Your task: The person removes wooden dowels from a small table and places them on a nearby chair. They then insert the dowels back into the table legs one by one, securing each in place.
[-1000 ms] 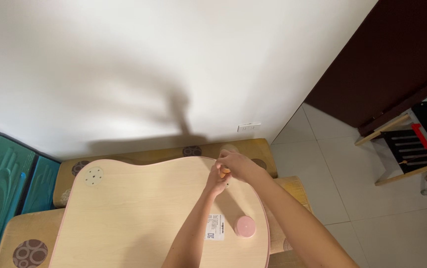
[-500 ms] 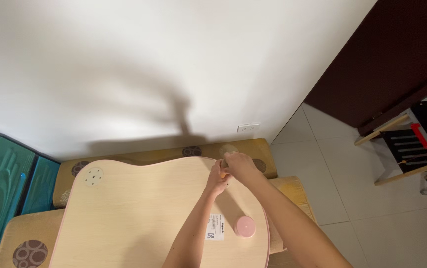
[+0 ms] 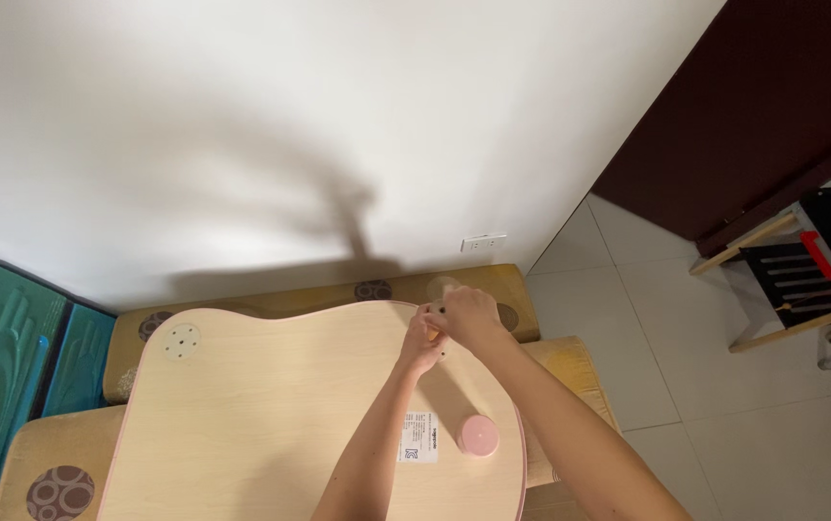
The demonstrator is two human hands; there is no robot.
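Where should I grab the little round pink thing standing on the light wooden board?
Grip the little round pink thing by its curved side wall, coming straight down from above. It stands upright on the light wooden board, flat top up, with bare board around it except the white label close on one side.

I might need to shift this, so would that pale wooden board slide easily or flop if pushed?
The board looks flat and rigid, so probably no flopping. It rests on padded cushions, which would likely grip and resist sliding. Its broad span suggests some weight.
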